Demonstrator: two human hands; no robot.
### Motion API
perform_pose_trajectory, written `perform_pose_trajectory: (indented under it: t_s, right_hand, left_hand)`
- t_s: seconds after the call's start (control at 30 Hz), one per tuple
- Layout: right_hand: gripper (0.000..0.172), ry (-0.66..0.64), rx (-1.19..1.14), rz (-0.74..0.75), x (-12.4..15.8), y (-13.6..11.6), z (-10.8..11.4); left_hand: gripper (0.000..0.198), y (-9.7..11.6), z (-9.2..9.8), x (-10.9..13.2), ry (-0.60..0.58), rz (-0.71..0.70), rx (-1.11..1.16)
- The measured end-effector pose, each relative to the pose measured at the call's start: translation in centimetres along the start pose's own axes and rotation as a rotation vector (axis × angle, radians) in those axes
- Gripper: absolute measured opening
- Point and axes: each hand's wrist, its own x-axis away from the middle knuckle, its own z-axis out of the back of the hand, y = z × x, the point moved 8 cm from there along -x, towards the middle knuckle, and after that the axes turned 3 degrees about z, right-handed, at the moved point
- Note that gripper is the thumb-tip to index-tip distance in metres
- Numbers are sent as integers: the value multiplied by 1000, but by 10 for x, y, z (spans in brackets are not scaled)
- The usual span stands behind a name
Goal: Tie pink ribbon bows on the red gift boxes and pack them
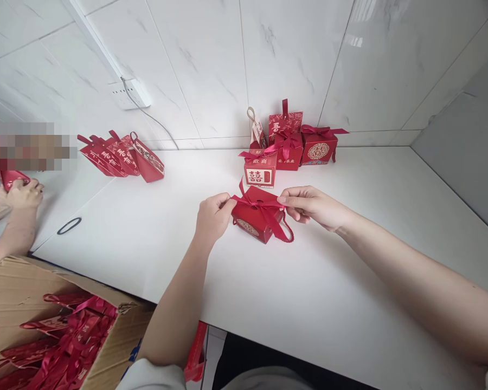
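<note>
A red gift box (252, 225) with a gold round emblem lies on the white table in front of me. Across its top runs a red ribbon (264, 206) tied in a bow, and a twisted red cord hangs at its right end. My left hand (214, 214) pinches the ribbon at the box's left side. At the right, my right hand (309, 206) grips the ribbon's other loop between thumb and fingers. Just behind stands a small red box (260, 172) with a white double-happiness label and a bow.
More red boxes (319, 149) stand by the tiled wall. Several red bags (117, 154) lean together at the left. A black ring (69, 226) lies near another person's hands (24, 192). A cardboard carton (106, 341) of red packages sits below, front left.
</note>
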Motion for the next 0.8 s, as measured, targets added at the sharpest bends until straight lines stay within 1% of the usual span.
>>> perform_pose_trajectory:
  t_s: [0.13, 0.23, 0.3, 0.33, 0.37, 0.4, 0.47, 0.53, 0.6, 0.63, 0.7, 0.73, 0.8]
  right_hand:
    - [32, 15, 4, -20, -4, 8, 5]
    - [34, 18, 13, -28, -5, 10, 5]
    - [36, 11, 31, -32, -4, 9, 4]
    - [37, 11, 38, -36, -3, 8, 4]
    - [36, 30, 43, -34, -3, 6, 6]
    - [35, 72, 47, -24, -2, 3, 10]
    - [36, 207, 61, 24, 0, -5, 24]
    - [38, 324, 91, 93, 1, -12, 37]
    - [38, 375, 132, 156, 0, -13, 43]
    - [39, 390, 155, 186, -1, -11, 44]
    - [42, 418, 199, 249, -4, -1, 43]
    - [43, 424, 210, 286, -5, 5, 40]
    - [47, 390, 196, 380, -7, 18, 29]
  left_hand:
    - [33, -10, -5, -4, -35, 41, 39]
    - [34, -13, -6, -6, -35, 43, 21]
    - [27, -11, -3, -8, -23, 20, 18]
    - [19, -9, -1, -8, -27, -10, 33]
    - [10, -6, 0, -9, -45, -48, 68]
    - [8, -2, 0, -9, -81, -88, 127]
    - [23, 3, 2, -10, -177, -140, 292]
    - [37, 0, 4, -11, -245, -127, 407]
    - [55, -9, 3, -13, -284, -67, 371]
    - [69, -14, 0, -13, -312, -40, 311]
    - [96, -21, -14, -10, -427, -14, 225]
    - [104, -22, -23, -8, -512, -19, 228]
    - [109, -19, -42, -1, -675, -58, 298]
